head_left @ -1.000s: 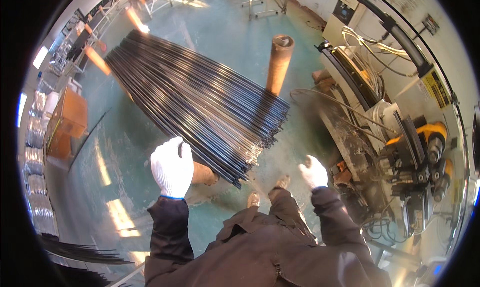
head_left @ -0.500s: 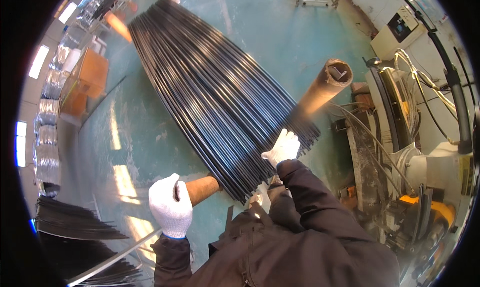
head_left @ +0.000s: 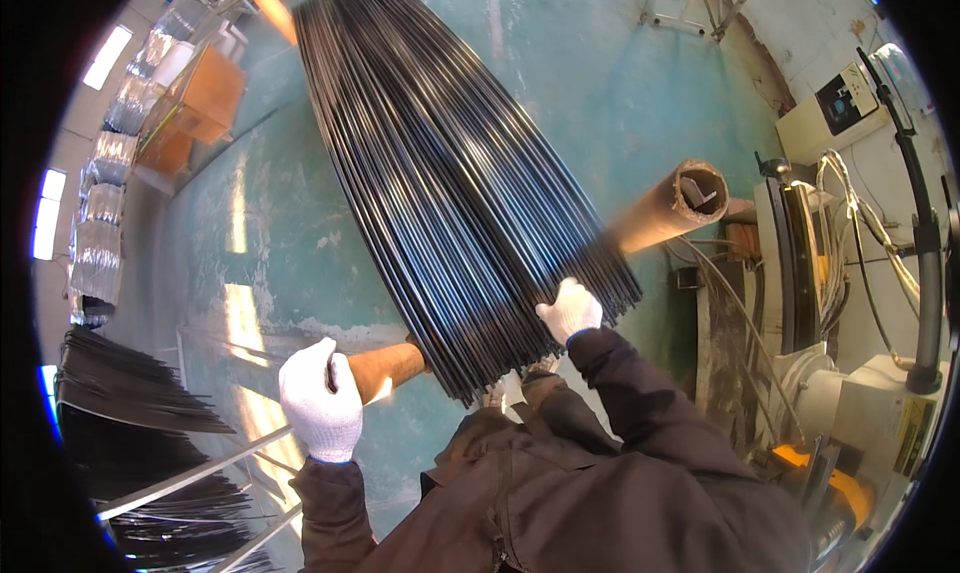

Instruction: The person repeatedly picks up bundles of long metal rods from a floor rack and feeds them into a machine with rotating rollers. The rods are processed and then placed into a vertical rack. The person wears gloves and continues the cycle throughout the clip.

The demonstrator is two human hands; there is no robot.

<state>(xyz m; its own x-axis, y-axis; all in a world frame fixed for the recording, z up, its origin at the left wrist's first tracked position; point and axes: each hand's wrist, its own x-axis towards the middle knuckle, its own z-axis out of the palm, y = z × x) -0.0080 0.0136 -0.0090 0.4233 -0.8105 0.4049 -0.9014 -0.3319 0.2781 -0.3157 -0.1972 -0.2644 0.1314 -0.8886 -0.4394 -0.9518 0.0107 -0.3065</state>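
A wide layer of long black rods (head_left: 430, 163) stretches away from me, its near ends fanned by my waist. A brown cardboard tube (head_left: 385, 369) sticks out at the layer's near left, and a hollow tube end (head_left: 670, 211) shows at the right; rods cover whatever lies between. My left hand (head_left: 322, 398), in a white knit glove, is closed around the left tube end. Also gloved, my right hand (head_left: 570, 311) lies at the near edge of the rods, fingers curled over them and thumb out to the left.
Another brown tube (head_left: 272, 11) pokes out at the far left of the rods. Cardboard boxes (head_left: 205, 93) stand on the left, above dark stacked strips (head_left: 140, 413) on a metal frame. Machinery with cables (head_left: 800, 273) lines the right side. The floor (head_left: 270, 203) is blue-green.
The view has shifted, so the rods' far end sits more to the right. My right hand's fingers, stretched out before, are now curled. My left hand keeps hold of the tube.
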